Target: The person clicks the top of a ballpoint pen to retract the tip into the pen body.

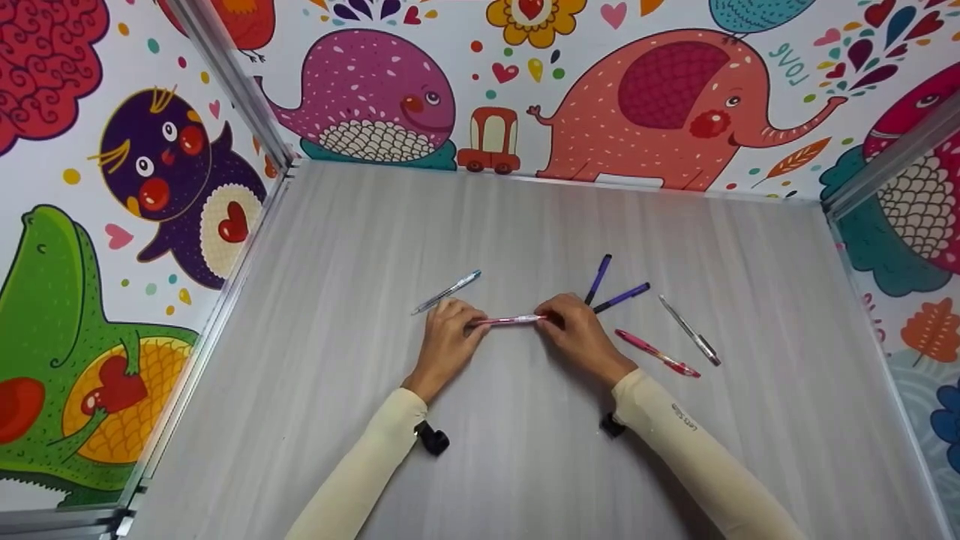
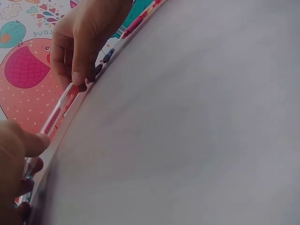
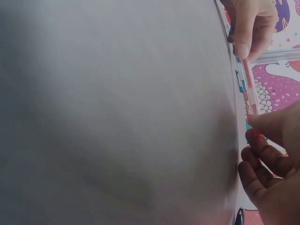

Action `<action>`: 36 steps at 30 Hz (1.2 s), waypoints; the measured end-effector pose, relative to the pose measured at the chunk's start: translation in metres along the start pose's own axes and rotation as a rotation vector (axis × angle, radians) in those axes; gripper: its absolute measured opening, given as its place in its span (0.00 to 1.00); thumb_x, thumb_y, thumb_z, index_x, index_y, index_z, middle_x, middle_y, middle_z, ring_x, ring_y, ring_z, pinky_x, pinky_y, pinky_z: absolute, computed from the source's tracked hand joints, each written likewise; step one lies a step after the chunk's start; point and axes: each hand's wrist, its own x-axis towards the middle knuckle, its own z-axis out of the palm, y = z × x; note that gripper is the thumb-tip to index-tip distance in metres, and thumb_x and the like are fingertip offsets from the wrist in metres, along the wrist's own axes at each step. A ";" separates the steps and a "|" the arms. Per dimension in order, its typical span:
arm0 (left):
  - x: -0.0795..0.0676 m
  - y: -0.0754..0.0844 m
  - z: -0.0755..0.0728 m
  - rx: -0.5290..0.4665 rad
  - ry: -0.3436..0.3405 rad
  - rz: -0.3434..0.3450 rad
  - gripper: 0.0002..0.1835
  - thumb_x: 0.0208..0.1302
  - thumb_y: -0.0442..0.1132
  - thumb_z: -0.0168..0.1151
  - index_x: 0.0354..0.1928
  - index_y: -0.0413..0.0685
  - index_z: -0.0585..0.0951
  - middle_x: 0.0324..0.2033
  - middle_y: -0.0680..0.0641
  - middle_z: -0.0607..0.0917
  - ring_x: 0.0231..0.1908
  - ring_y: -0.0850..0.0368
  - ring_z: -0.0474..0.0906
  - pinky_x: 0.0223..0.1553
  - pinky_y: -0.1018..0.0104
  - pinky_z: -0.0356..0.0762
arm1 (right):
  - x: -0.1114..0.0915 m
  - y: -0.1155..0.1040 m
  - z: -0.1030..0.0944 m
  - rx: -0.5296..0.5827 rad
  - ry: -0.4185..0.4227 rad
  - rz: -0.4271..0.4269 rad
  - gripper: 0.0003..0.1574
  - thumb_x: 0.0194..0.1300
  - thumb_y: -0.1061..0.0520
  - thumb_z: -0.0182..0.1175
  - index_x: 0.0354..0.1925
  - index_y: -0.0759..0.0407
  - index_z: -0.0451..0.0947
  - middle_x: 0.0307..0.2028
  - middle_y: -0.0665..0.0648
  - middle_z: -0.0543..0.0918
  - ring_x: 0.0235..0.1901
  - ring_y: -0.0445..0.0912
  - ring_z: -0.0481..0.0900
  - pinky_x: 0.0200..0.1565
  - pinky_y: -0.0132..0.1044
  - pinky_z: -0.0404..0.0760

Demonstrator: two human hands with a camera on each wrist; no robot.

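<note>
A slim pen with a clear barrel and red-pink inside (image 1: 514, 320) lies level between both hands, low over the table. My left hand (image 1: 448, 334) pinches one end between thumb and fingers. At the other end, its red tip is pinched by thumb and forefinger of my right hand (image 1: 581, 334). In the right wrist view the remaining fingers of the right hand (image 3: 272, 164) curl loosely beside the pen (image 3: 250, 84). Just beyond the left hand lies a clear pen with a light-blue end (image 1: 448, 292). Two purple pens (image 1: 599, 276) (image 1: 624, 297) lie beyond the right hand.
To the right of the right hand lie a red pen (image 1: 657, 352) and a clear pen with a dark end (image 1: 690, 330). The pale wood-grain table (image 1: 480, 225) meets walls printed with cartoon animals at the back and sides, with metal rails along the corners.
</note>
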 end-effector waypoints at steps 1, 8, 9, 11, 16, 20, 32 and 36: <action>0.000 0.000 0.000 0.006 -0.003 -0.002 0.07 0.66 0.37 0.81 0.42 0.44 0.93 0.38 0.49 0.90 0.48 0.48 0.80 0.55 0.45 0.74 | 0.001 0.000 0.001 -0.001 -0.004 0.003 0.08 0.74 0.66 0.71 0.50 0.60 0.89 0.46 0.55 0.88 0.50 0.49 0.81 0.52 0.44 0.83; 0.001 -0.002 -0.001 0.030 -0.017 0.001 0.05 0.68 0.37 0.79 0.42 0.44 0.92 0.39 0.49 0.88 0.47 0.48 0.79 0.55 0.46 0.75 | 0.010 0.001 0.003 -0.029 -0.013 0.032 0.07 0.74 0.65 0.71 0.49 0.59 0.90 0.45 0.55 0.86 0.52 0.49 0.77 0.51 0.42 0.81; 0.002 -0.002 0.000 0.036 -0.017 0.004 0.05 0.68 0.37 0.79 0.42 0.44 0.92 0.39 0.48 0.88 0.47 0.48 0.78 0.55 0.47 0.75 | 0.012 0.001 0.004 -0.033 -0.015 0.042 0.07 0.75 0.65 0.71 0.49 0.59 0.90 0.45 0.55 0.86 0.52 0.49 0.76 0.51 0.41 0.80; 0.003 -0.003 0.000 0.048 -0.017 0.008 0.05 0.68 0.36 0.79 0.42 0.43 0.92 0.39 0.48 0.88 0.47 0.48 0.78 0.54 0.48 0.76 | 0.014 0.002 0.004 -0.040 -0.018 0.051 0.07 0.75 0.65 0.71 0.49 0.59 0.90 0.45 0.55 0.86 0.52 0.49 0.75 0.51 0.41 0.80; 0.004 -0.003 0.000 0.097 -0.019 0.022 0.06 0.68 0.36 0.79 0.41 0.42 0.92 0.39 0.46 0.86 0.45 0.48 0.77 0.51 0.49 0.76 | 0.017 0.002 0.005 -0.036 -0.022 0.052 0.07 0.75 0.65 0.71 0.50 0.59 0.90 0.47 0.55 0.87 0.54 0.50 0.76 0.53 0.44 0.79; 0.004 0.000 -0.001 0.111 -0.020 0.034 0.07 0.67 0.36 0.80 0.43 0.42 0.91 0.41 0.45 0.86 0.47 0.46 0.77 0.53 0.48 0.76 | 0.014 0.003 0.001 -0.030 -0.007 0.047 0.08 0.74 0.65 0.72 0.51 0.59 0.89 0.49 0.55 0.87 0.56 0.52 0.77 0.57 0.48 0.79; 0.007 0.027 0.005 0.048 0.021 0.109 0.12 0.68 0.34 0.78 0.51 0.38 0.90 0.47 0.45 0.86 0.54 0.46 0.78 0.57 0.48 0.77 | -0.003 0.012 -0.034 -0.017 0.128 -0.019 0.10 0.69 0.69 0.74 0.48 0.67 0.88 0.48 0.61 0.89 0.52 0.58 0.80 0.54 0.49 0.78; 0.005 0.038 0.011 0.020 -0.001 0.120 0.13 0.69 0.35 0.78 0.52 0.39 0.89 0.48 0.46 0.86 0.55 0.47 0.78 0.56 0.48 0.77 | -0.009 0.018 -0.047 -0.023 0.155 -0.030 0.10 0.69 0.69 0.74 0.48 0.68 0.88 0.46 0.61 0.89 0.50 0.57 0.80 0.50 0.43 0.80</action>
